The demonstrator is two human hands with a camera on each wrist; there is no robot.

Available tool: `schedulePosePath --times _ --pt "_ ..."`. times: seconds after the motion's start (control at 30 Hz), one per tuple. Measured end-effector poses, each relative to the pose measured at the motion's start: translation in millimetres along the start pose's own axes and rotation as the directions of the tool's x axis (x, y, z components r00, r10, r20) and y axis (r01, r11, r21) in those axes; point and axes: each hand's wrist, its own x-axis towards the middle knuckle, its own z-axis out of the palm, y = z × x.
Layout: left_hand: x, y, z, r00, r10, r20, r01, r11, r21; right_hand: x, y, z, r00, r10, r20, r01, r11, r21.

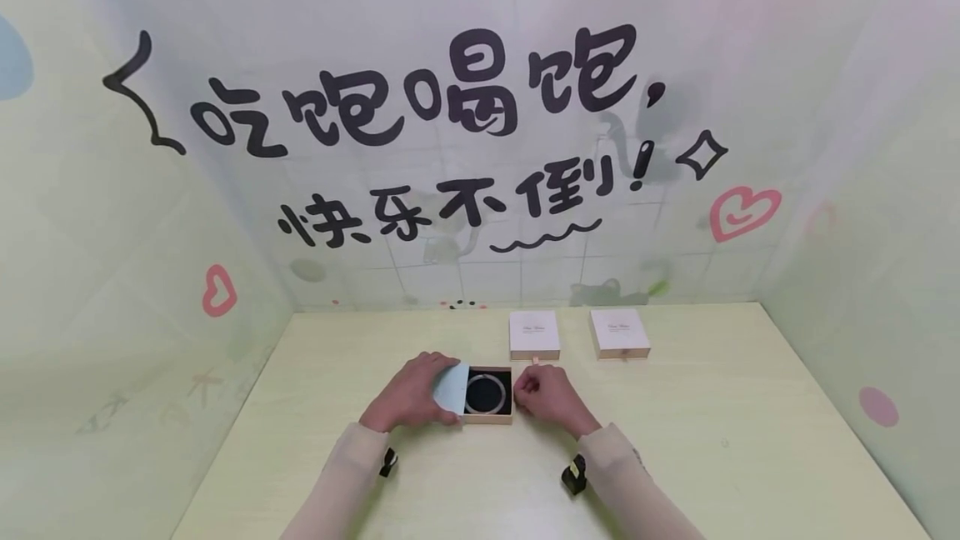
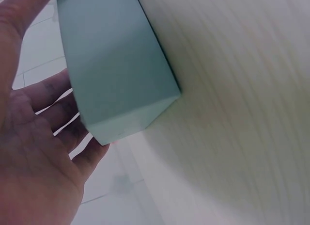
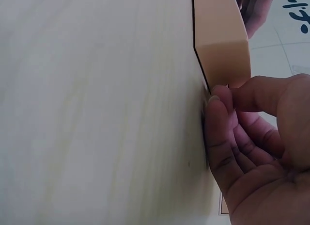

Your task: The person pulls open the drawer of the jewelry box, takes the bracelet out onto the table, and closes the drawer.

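Note:
A slide-out gift box lies on the table in front of me. Its pale blue sleeve (image 1: 452, 391) is drawn partway off a tan drawer (image 1: 489, 419) with a black lining. A silvery bangle (image 1: 503, 401) rests on that lining. My left hand (image 1: 407, 394) grips the sleeve from the left, thumb at the near side and fingers at the far side; the left wrist view shows the sleeve (image 2: 114, 60) between them. At the drawer's right end, the thumb and fingertips of my right hand (image 1: 551, 398) pinch close against the tan end wall (image 3: 225, 62); the pinched part is hidden.
Two white-topped gift boxes with tan sides stand behind the open one: a nearer-centre box (image 1: 534, 332) just beyond my right hand, and another box (image 1: 619, 330) farther right. The light wooden table (image 1: 720, 440) meets printed walls at the back and sides.

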Motion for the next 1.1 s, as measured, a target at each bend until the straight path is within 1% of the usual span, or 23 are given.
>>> schedulePosePath --times 0.13,0.27,0.4,0.53,0.67,0.77,0.9,1.0,1.1 --pt "-1.7 0.9 -1.3 1.000 0.001 -0.004 -0.001 1.000 -0.007 -2 -3 -0.1 1.000 0.009 -0.017 -0.009 1.000 0.014" --pt "-2.9 2.9 -2.0 1.000 0.005 -0.006 -0.005 1.000 -0.009 -6 -7 -0.8 0.998 0.002 -0.056 0.000 1.000 0.025" --pt "-2.8 3.6 -2.6 1.000 0.005 0.001 -0.005 1.000 -0.007 -9 -14 -2.2 0.995 -0.043 -0.085 0.046 0.998 0.033" --pt "-1.9 3.0 -2.6 1.000 -0.011 0.005 0.011 1.000 -0.013 -10 -23 -3.3 0.994 -0.075 -0.076 0.077 0.997 0.021" --pt "-1.4 2.4 -2.3 1.000 -0.026 0.008 0.026 1.000 -0.015 -10 -32 -2.5 0.993 -0.112 -0.043 0.110 0.993 -0.047" --pt "-1.1 2.0 -2.3 1.000 -0.027 0.012 0.027 0.999 -0.018 -9 -38 -0.7 0.985 -0.170 -0.009 0.168 0.978 -0.120" --pt "-0.7 1.5 -2.8 1.000 -0.018 0.012 0.018 0.999 -0.030 -7 -45 1.5 0.967 -0.251 0.050 0.256 0.946 -0.200" --pt "-0.7 1.9 -3.4 1.000 -0.009 0.014 0.009 0.999 -0.035 -3 -50 3.5 0.954 -0.278 0.113 0.299 0.917 -0.265" --pt "-1.2 1.9 -3.5 1.000 -0.001 0.015 0.002 0.999 -0.035 0 -56 6.3 0.944 -0.284 0.166 0.325 0.884 -0.336"
